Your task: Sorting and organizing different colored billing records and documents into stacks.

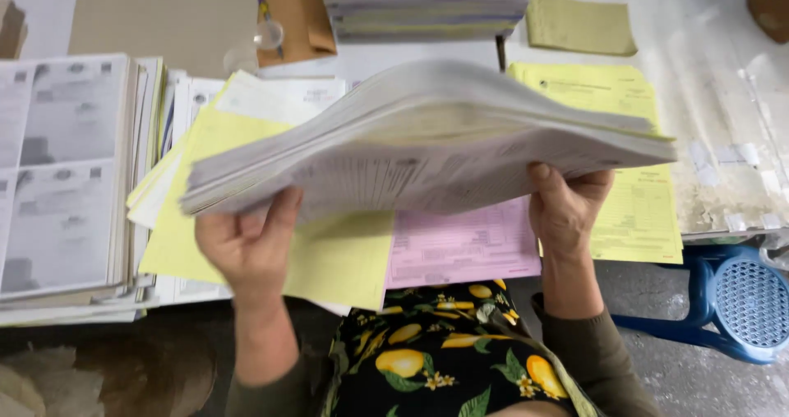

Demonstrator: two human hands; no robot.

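Holding a thick paper stack (427, 142) with both hands, the person had it lifted off the desk (723, 80), roughly level and sagging at the near edge. Left hand (251, 244) gripped the stack's lower left edge, thumb up against the underside sheets, fingers hidden behind the paper. Right hand (567, 211) gripped the lower right edge, thumb on the front face, fingers also hidden under the stack. Both grips were closed on the stack. Motion blur showed along the stack's left edge.

Under the stack, flat on the desk: a yellow sheet (329, 257) at left, a pink form (464, 248) in the middle, another yellow form (637, 211) at right, partly covered by the right hand. A big pile of printed grey sheets (62, 170) sat at far left, well apart from the hands. More white papers (279, 96) lay between that pile and the stack. At the far edge: a layered book pile (423, 6), a brown envelope (300, 18) with a pen (263, 2) beside it, and a yellow pad (579, 24). A blue stool (735, 302) stood on the floor at right, below the desk edge. A lemon-print garment (444, 359) showed at the bottom centre, between the forearms.
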